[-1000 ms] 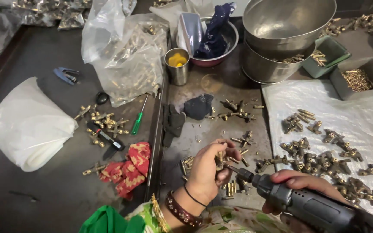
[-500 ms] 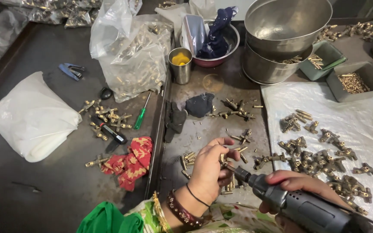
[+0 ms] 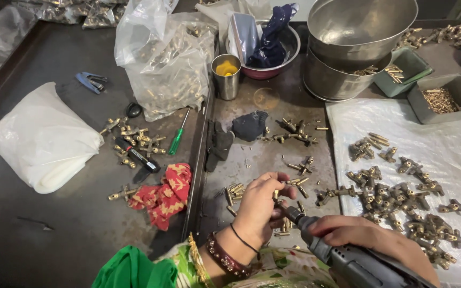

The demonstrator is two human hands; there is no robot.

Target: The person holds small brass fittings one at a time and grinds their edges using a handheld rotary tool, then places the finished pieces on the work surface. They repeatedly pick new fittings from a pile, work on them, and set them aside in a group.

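A small brass fitting (image 3: 276, 195) is pinched between the fingertips of the left hand (image 3: 260, 205), low over the dark metal surface (image 3: 273, 106). A grey power driver (image 3: 348, 258) is gripped by the right hand (image 3: 372, 240), its tip set against the fitting. More brass fittings (image 3: 401, 197) lie on white plastic sheeting (image 3: 444, 144) to the right.

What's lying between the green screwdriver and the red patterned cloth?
In the head view, the stretch between the green screwdriver and the red patterned cloth is bare dark tabletop; a black marker-like tool lies just left of it.
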